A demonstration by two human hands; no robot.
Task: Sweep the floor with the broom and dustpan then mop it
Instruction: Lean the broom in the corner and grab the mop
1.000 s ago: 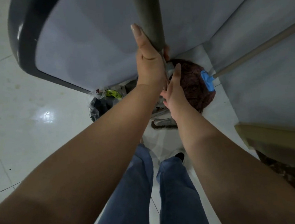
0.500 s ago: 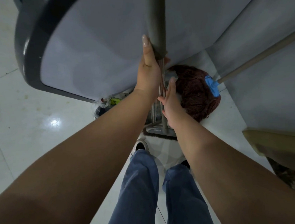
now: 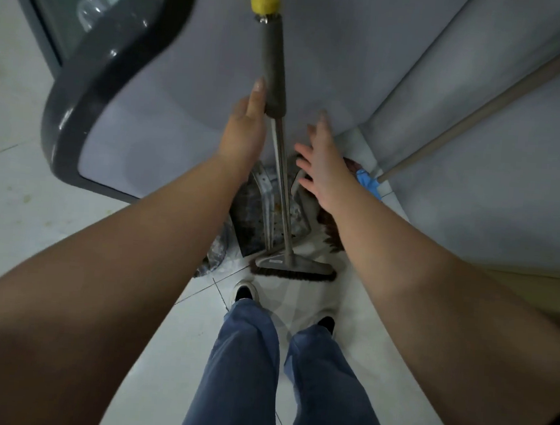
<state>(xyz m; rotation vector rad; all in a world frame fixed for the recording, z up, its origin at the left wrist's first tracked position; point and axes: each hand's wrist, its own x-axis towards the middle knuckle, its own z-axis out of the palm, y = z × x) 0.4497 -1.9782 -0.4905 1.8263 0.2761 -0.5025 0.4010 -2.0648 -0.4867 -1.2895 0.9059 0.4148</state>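
Broom [image 3: 277, 165]: looking light and stiff; dark foam sleeve offering the surest grip.
Left hand [image 3: 247, 126]: resting, fingers straight, against the sleeve.
Right hand [image 3: 322, 163]: hovering spread, holding nothing.

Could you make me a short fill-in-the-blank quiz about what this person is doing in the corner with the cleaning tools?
1. The cap on top of the broom handle is coloured ____.
2. The left hand touches the broom's dark ____.
3. The right hand, fingers spread, holds ____.
4. The mop leaning in the corner has a ____ clamp at its head.

Missing words: yellow; grip; nothing; blue
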